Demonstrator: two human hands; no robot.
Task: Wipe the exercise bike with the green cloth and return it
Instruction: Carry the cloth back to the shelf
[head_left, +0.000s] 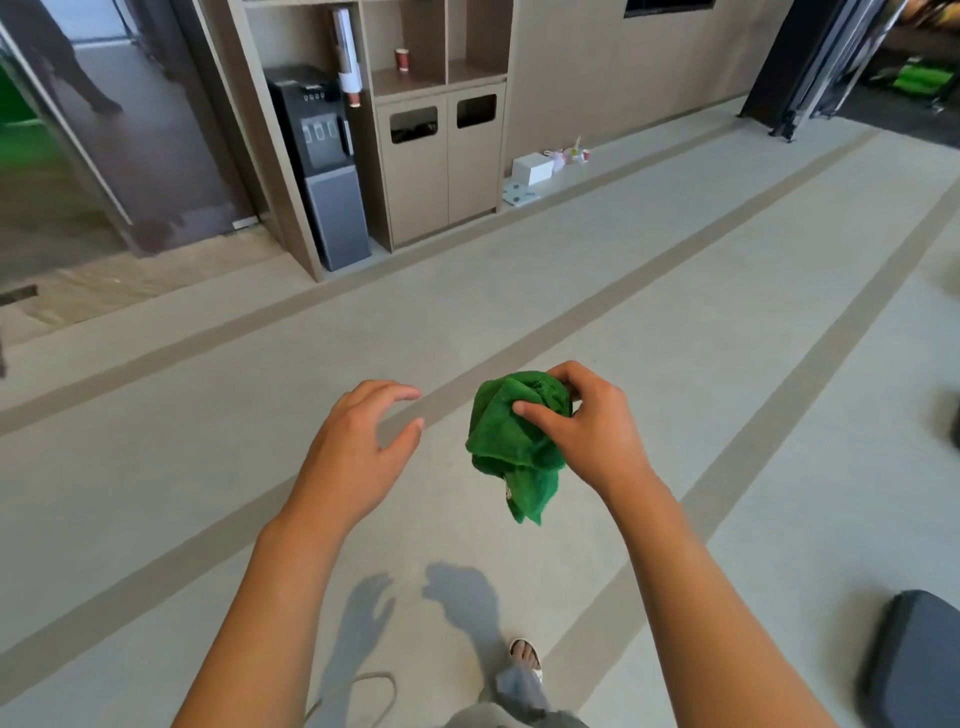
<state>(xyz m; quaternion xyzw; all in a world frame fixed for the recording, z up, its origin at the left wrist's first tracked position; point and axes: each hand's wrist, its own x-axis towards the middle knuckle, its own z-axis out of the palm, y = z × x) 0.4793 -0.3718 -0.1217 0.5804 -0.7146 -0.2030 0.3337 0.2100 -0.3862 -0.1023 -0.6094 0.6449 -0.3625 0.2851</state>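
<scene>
A bunched green cloth (514, 441) hangs in the air in front of me, above the floor. My right hand (587, 426) grips its upper right part with thumb and fingers curled round it. To the left of the cloth, my left hand (358, 441) is held out with relaxed, slightly bent fingers, holding nothing and apart from the cloth. A dark padded part (914, 660) shows at the lower right edge; I cannot tell whether it belongs to the exercise bike.
A beige floor with darker stripes (597, 306) stretches ahead. A wooden cabinet (441, 156) with a black water dispenser (322, 166) stands against the far wall. A white box (532, 169) and small items lie by the wall. My foot (524, 660) is below.
</scene>
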